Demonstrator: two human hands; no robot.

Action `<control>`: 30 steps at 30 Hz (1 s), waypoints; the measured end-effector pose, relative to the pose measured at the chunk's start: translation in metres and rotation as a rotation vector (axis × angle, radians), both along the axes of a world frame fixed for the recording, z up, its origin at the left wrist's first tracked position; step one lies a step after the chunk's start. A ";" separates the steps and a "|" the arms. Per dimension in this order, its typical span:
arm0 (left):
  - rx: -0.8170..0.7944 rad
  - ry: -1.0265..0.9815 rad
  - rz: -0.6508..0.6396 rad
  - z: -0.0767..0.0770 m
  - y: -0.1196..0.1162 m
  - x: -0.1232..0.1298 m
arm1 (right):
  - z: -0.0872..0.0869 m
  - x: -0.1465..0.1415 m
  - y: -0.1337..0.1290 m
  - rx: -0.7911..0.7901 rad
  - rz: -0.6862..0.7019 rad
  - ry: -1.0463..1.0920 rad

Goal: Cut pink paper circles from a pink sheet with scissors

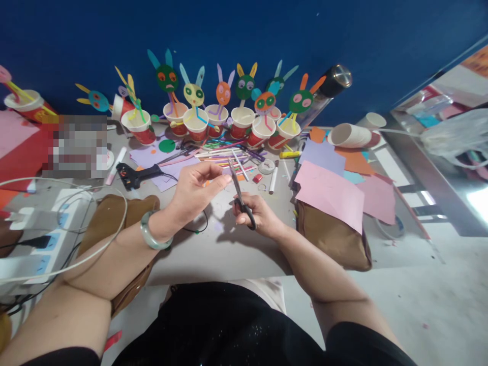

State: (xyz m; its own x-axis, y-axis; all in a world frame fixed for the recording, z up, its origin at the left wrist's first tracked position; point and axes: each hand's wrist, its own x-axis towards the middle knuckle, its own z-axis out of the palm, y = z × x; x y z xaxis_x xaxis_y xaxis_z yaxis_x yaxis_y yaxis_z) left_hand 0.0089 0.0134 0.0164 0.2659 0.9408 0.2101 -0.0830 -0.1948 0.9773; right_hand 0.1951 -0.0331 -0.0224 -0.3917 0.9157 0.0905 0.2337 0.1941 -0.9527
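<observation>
My right hand (257, 216) grips a pair of scissors (237, 185) by the black handles, with the metal blades pointing up and away from me. Close beside the blades, my left hand (202, 188) has its thumb and fingers pinched together. Whatever lies in that pinch is too small or too hidden to name. Beyond both hands, colored pencils and sticks (229, 152) lie in a loose pile. A black glue gun (139, 175) rests to the left of my left hand, near purple paper (143, 155).
Along the blue wall stand several red paper cups (196, 126) with paper animal heads on straws. Pink paper sheets (330, 193) lie over a brown cushion (324, 244) at right. A power strip (49, 239) and cables are at left. Stacked cups (351, 136) and a flask (324, 91) stand behind.
</observation>
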 end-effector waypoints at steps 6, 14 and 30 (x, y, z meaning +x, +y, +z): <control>-0.024 0.011 -0.005 0.002 -0.001 0.000 | 0.002 0.000 0.001 -0.010 0.009 0.005; -0.041 0.006 -0.012 0.001 0.000 0.000 | 0.001 0.000 0.001 -0.037 0.010 0.017; -0.024 0.027 -0.008 0.002 -0.001 0.000 | 0.000 0.000 0.001 -0.023 0.002 0.018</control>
